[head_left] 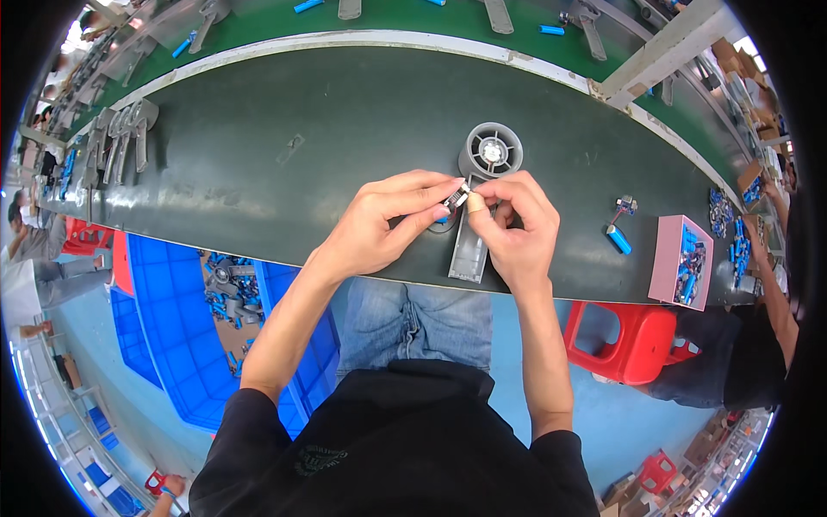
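Note:
In front of me on the dark green table lies a grey handheld fan body, its round housing pointing away and its hollow handle toward me. Above the handle, my left hand pinches a small dark and white part, which looks like a little circuit board. The fingertips of my right hand are closed on the same part's other side. A bit of a blue cylindrical battery shows under the left fingers; the rest of it is hidden.
To the right, a blue battery with a wired board lies near a pink box of parts. Several grey fan bodies stand far left. Blue bins are below left, a red stool below right, beside another person.

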A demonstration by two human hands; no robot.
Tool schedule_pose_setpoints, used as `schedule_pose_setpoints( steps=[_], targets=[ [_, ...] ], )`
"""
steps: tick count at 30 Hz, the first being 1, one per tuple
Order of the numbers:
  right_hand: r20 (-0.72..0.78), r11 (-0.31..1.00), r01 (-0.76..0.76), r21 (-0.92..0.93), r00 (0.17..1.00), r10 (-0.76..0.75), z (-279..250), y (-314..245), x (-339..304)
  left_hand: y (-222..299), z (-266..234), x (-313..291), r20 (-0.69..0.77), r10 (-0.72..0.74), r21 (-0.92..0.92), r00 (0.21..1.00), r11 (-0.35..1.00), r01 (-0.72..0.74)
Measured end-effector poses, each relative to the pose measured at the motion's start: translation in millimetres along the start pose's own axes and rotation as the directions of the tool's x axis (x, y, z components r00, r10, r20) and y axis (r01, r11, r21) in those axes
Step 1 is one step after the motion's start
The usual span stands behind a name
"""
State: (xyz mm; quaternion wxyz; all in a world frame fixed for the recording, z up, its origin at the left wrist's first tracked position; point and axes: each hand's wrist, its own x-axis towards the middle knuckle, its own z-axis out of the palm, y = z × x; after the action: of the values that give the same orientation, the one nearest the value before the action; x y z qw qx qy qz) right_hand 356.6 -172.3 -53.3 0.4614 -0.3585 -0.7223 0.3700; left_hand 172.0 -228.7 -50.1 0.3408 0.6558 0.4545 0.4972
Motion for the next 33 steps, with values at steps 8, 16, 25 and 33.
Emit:
schedule_pose_setpoints(
  steps=[8, 16, 25, 33],
  targets=[
    [0.050, 0.965, 0.231, -0.128, 0.973, -0.226, 3.2, 7.0, 1.0, 0.2, -3.5, -0.9, 0.031, 0.000, 0.035, 1.000, 0.999, -0.001],
    [0.065, 0.954, 0.269, -0.134, 0.963, -0.262, 2.6, 9.1, 1.6, -1.5, -6.4, -1.9, 0.062, -0.008, 0.014, 0.998, 1.000, 0.007],
    [0.037, 0.945, 0.260, -0.196, 0.965, -0.258, 3.4, 3.9, 1.4, -2.4, -2.8, -1.6, 0.025, 0.027, 0.021, 0.999, 0.999, -0.027],
    [0.026, 0.932, 0.268, -0.245, 0.963, -0.270, 5.4, 4.9, 0.8, -8.9, -2.8, 2.0, 0.023, 0.005, -0.012, 1.000, 1.000, -0.005]
  ],
)
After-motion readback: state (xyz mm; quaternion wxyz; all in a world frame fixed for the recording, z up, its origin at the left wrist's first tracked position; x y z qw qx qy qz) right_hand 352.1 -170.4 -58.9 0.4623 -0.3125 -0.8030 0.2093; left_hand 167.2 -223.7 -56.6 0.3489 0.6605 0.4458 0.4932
